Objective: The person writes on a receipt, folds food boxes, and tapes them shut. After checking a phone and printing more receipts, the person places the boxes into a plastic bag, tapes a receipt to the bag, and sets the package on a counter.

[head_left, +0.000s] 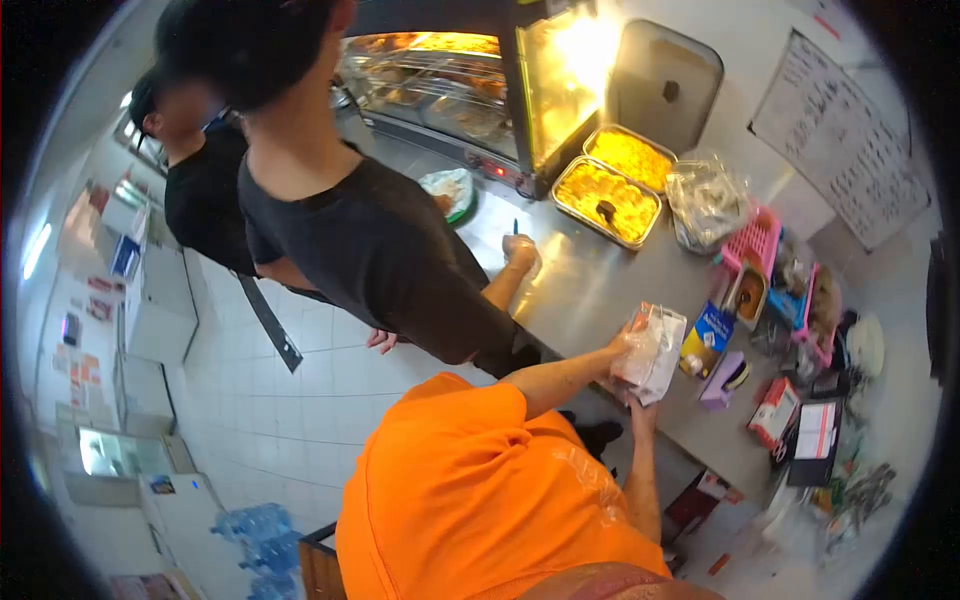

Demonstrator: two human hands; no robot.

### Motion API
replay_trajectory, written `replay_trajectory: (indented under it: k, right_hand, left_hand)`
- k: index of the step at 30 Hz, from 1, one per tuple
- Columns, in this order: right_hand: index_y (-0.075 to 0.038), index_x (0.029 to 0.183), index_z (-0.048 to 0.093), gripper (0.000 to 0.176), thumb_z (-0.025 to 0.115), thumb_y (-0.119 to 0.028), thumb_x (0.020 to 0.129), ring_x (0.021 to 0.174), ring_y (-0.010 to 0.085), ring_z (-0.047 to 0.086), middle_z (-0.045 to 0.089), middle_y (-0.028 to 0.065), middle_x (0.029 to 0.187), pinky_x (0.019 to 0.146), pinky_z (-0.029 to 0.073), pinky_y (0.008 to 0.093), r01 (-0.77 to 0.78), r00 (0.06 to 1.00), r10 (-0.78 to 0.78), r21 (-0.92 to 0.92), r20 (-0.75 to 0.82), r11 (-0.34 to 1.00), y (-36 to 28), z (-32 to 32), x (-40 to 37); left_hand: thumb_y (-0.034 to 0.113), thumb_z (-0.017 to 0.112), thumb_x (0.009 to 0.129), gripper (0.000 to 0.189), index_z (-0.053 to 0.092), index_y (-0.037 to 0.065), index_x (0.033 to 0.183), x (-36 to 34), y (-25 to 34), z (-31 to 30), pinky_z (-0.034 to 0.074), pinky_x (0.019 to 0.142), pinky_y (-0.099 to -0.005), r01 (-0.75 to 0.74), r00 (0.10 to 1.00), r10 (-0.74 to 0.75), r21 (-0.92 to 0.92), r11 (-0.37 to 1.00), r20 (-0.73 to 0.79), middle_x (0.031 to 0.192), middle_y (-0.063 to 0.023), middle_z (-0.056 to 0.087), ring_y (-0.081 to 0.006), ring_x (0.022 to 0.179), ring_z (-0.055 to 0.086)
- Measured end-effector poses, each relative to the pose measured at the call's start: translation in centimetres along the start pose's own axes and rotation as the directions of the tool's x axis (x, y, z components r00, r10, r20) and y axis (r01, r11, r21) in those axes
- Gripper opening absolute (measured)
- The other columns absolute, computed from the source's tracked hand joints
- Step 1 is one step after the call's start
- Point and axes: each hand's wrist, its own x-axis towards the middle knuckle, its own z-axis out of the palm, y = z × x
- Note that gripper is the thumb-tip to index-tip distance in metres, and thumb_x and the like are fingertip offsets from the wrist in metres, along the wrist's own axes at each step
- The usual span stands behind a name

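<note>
Over the steel counter's near edge I hold a white packet (pixel 655 355) with orange-red print along its top end. My left hand (pixel 624 352) is closed on its left side, under what looks like clear plastic. Fingers of my right hand (pixel 641 404) grip the packet's lower end. Just right of it stand a blue and yellow carton (pixel 708 338) and a purple box (pixel 724 382). Beyond the packet are two metal trays of yellow food, the nearer tray (pixel 632 242) with a dark knob-like thing on top.
A lit glass food warmer (pixel 520 100) stands at the back. Close on my left, a person in black (pixel 350 230) reaches onto the steel counter (pixel 585 290) near a green-rimmed plate (pixel 455 195). Pink baskets (pixel 752 238) and a red-white box (pixel 773 412) crowd the right side.
</note>
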Motion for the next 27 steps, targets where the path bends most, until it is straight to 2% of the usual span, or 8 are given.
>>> replay_trajectory:
  k: [6,11,13,15,17,19,22,27]
  right_hand:
    - [0.002,0.131,0.048,0.055,0.070,-0.023,0.088,0.115,0.0225,0.051,0.054,0.0122,0.125,0.098,0.041,0.0345,0.246,0.969,-0.244,0.046,-0.042,0.968,-2.8,-0.7,-5.0]
    - [0.002,0.136,0.043,0.055,0.061,-0.026,0.093,0.121,0.0251,0.049,0.051,0.0146,0.133,0.103,0.039,0.0378,0.357,0.842,-0.191,0.255,-0.504,0.898,-5.9,0.3,-12.9]
    - [0.002,0.139,0.040,0.057,0.060,-0.025,0.093,0.123,0.0272,0.049,0.049,0.0148,0.136,0.104,0.039,0.0405,0.477,0.776,-0.124,0.447,-0.619,0.757,-9.1,0.7,-17.6]
    - [0.000,0.140,0.038,0.061,0.062,-0.019,0.087,0.125,0.0304,0.048,0.047,0.0142,0.139,0.105,0.040,0.0438,0.575,0.708,-0.185,0.405,-0.682,0.711,-9.6,-0.1,-22.2]
    - [0.000,0.140,0.038,0.065,0.063,-0.018,0.083,0.126,0.0302,0.047,0.046,0.0141,0.140,0.106,0.039,0.0435,0.654,0.591,-0.193,0.324,-0.784,0.684,-9.5,-0.3,-28.7]
    - [0.001,0.140,0.039,0.070,0.065,-0.020,0.078,0.127,0.0291,0.045,0.045,0.0148,0.140,0.107,0.037,0.0427,0.798,0.353,-0.333,0.095,-0.875,0.596,-8.1,-0.6,-34.0]
    - [0.002,0.145,0.030,0.093,0.068,-0.053,0.080,0.133,0.0311,0.036,0.034,0.0162,0.144,0.111,0.028,0.0461,0.550,0.132,-0.545,-0.396,-0.828,0.735,-10.1,-0.7,-44.4]
    - [-0.002,0.150,0.018,0.102,0.071,-0.053,0.079,0.132,0.0271,0.037,0.027,0.0141,0.148,0.109,0.031,0.0419,0.320,-0.079,-0.461,-0.460,-0.884,0.828,-12.2,0.8,-59.9]
  left_hand:
    - [0.043,0.054,0.094,0.065,0.033,0.013,0.148,-8.9,1.5,2.2,0.051,0.085,-0.0447,-0.096,0.958,0.114,-0.081,0.992,0.265,0.127,-0.0142,0.052,-0.0273,0.106,0.055]
    - [0.035,0.055,0.096,0.064,0.028,0.016,0.151,-16.7,0.0,5.7,0.050,0.095,-0.0432,-0.206,0.885,0.216,-0.069,0.976,0.413,0.140,-0.0130,0.045,-0.0273,0.123,0.052]
    - [0.035,0.063,0.091,0.083,0.014,0.017,0.155,-19.4,-1.3,7.3,0.032,0.112,-0.0423,-0.280,0.831,0.220,0.042,0.959,0.511,0.151,-0.0128,0.032,-0.0265,0.137,0.035]
    - [0.043,0.066,0.088,0.092,0.010,0.016,0.156,-22.9,-2.7,8.4,0.020,0.118,-0.0419,-0.515,0.736,0.256,0.274,0.812,0.627,0.157,-0.0127,0.020,-0.0263,0.144,0.021]
    - [0.044,0.073,0.080,0.105,0.008,0.014,0.156,-25.4,-5.3,8.6,0.016,0.119,-0.0416,-0.786,0.593,0.237,0.490,0.377,0.770,0.159,-0.0127,0.016,-0.0251,0.147,0.013]
    - [0.044,0.075,0.078,0.107,0.010,0.011,0.156,-28.7,-9.0,10.9,0.020,0.117,-0.0419,-0.691,0.507,0.137,0.307,0.654,0.851,0.157,-0.0137,0.019,-0.0259,0.145,0.018]
    - [0.046,0.072,0.080,0.103,0.010,0.011,0.156,-35.5,-15.5,13.3,0.024,0.115,-0.0424,-0.566,0.385,-0.052,0.280,0.776,0.922,0.155,-0.0144,0.022,-0.0265,0.142,0.023]
    - [0.049,0.065,0.084,0.098,0.010,0.011,0.155,-45.9,-24.5,15.3,0.030,0.110,-0.0433,-0.429,0.154,-0.298,0.335,0.839,0.942,0.152,-0.0156,0.028,-0.0276,0.137,0.031]
